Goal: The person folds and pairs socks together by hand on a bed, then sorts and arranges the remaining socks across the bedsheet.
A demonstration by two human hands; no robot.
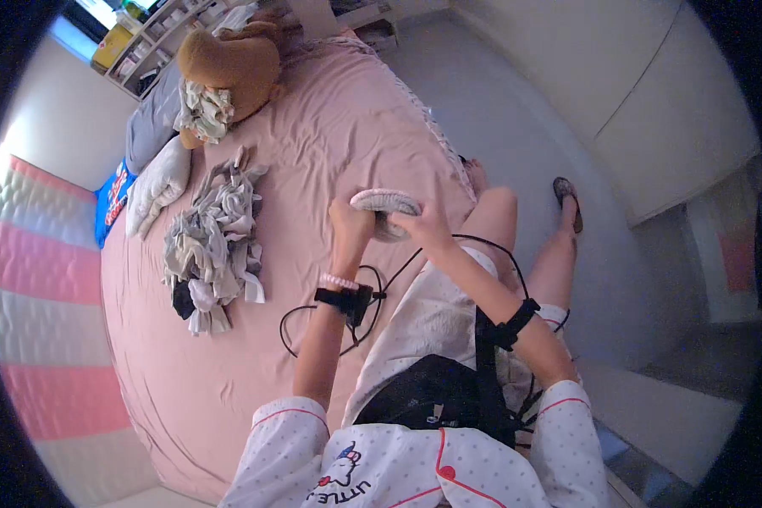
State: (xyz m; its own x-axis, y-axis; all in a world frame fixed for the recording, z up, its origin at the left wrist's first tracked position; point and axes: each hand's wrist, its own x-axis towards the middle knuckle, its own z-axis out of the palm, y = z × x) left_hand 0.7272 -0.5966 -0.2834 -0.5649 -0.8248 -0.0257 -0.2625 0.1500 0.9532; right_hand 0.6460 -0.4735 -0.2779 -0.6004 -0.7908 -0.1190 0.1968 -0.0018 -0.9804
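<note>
While angled inward — hands (353, 222) (425, 230) on cloth (385, 202)

You had a small, light-grey and whitish soft fabric bundle (389, 203) doubled over between your left hand (352, 222) and right hand (425, 227), its curved edge facing away.

Between the left hand (352, 224) and the cloth heap (216, 241), the pink sheet (300, 203) offers passage; nearer, a looped black cable (282, 328) lies in the way.
</note>
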